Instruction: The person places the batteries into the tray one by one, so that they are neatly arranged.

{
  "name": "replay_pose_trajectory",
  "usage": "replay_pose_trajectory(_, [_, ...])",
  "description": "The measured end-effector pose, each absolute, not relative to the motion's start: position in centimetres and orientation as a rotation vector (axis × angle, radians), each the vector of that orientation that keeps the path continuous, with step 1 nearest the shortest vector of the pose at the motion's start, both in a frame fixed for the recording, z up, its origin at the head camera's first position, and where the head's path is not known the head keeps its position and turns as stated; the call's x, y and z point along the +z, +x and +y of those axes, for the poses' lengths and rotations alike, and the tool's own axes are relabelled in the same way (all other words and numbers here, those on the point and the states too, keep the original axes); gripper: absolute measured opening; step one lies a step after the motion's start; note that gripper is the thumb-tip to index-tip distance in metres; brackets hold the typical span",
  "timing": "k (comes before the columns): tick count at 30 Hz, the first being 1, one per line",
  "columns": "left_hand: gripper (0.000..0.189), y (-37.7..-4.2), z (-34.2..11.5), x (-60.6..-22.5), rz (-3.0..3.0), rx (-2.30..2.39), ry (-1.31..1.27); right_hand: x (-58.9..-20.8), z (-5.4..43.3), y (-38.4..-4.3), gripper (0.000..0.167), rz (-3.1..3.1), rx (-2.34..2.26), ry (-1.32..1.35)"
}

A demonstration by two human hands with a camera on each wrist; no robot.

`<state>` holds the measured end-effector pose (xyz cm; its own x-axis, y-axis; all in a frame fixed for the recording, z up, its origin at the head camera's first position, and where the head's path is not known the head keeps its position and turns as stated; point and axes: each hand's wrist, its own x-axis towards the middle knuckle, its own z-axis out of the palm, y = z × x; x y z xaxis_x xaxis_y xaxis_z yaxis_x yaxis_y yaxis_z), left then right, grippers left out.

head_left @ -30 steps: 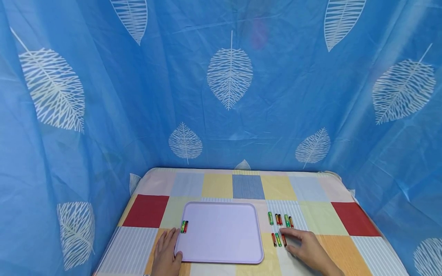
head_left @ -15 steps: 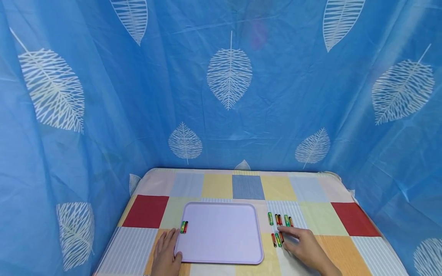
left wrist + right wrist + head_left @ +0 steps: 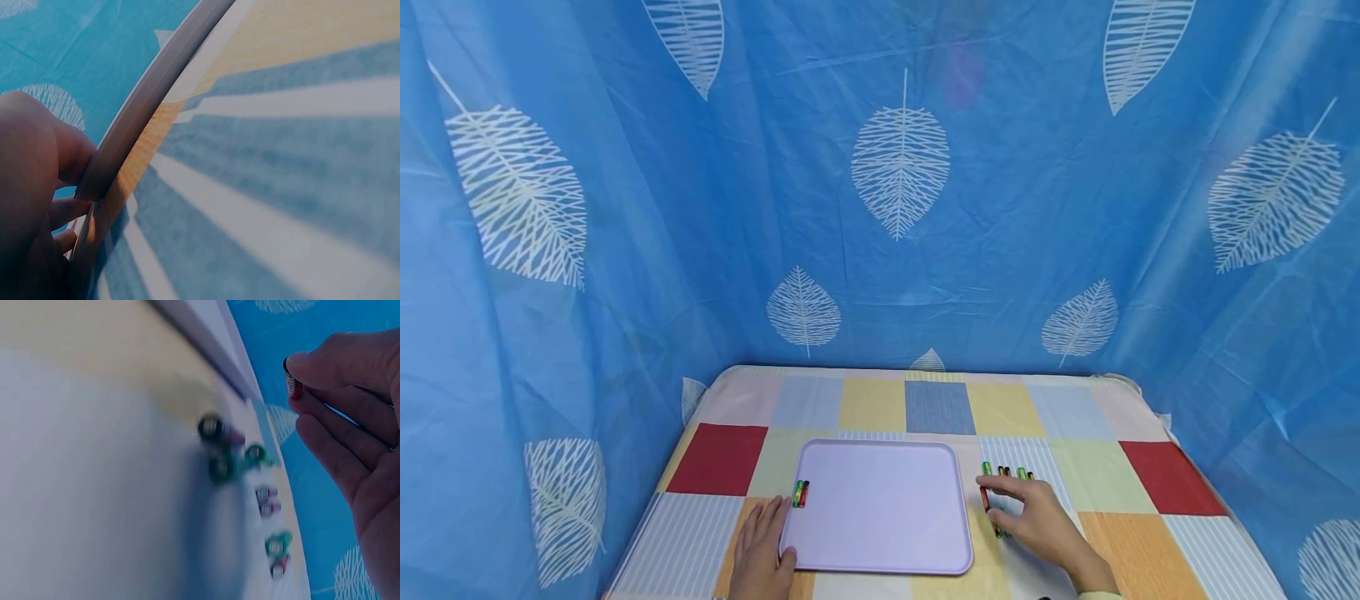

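In the head view my left hand (image 3: pixel 763 550) rests at the near left corner of a pale lilac tray (image 3: pixel 880 508), fingers along its left edge, thumb by the front edge. The left wrist view shows that hand touching the tray's rim (image 3: pixel 150 94). A green battery (image 3: pixel 797 493) and a red one (image 3: pixel 805 494) lie side by side at the tray's left. My right hand (image 3: pixel 1037 517) pinches a red-and-black battery (image 3: pixel 292 384) between thumb and finger, above the table right of the tray. Several more green and red batteries (image 3: pixel 223 465) lie beneath it, partly hidden.
A patchwork cloth (image 3: pixel 940 406) covers the table. Blue curtains (image 3: pixel 985 250) with white leaf prints stand around its back and sides. The far row of batteries (image 3: pixel 1021 473) lies just beyond my right hand.
My right hand has picked up the red-and-black battery from the right end of the near row and moved left and up with it. My left hand and the tray have stayed put.
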<state>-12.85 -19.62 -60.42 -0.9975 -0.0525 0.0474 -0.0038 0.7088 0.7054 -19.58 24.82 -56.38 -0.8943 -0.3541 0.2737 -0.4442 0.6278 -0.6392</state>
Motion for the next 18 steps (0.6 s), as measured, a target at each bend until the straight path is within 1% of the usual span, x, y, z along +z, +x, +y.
replay_pose_trajectory(14, [0.073,-12.9,-19.6,-60.2,-2.867,-1.193,0.055,-55.3,19.5,-22.2,0.045,-2.620,1.075,0.853])
replay_pose_trajectory(18, [0.073,-12.8,-19.7,-60.1,-2.861,-1.190,0.058,-54.9,18.2,-22.8,0.045,-2.616,1.130,0.876])
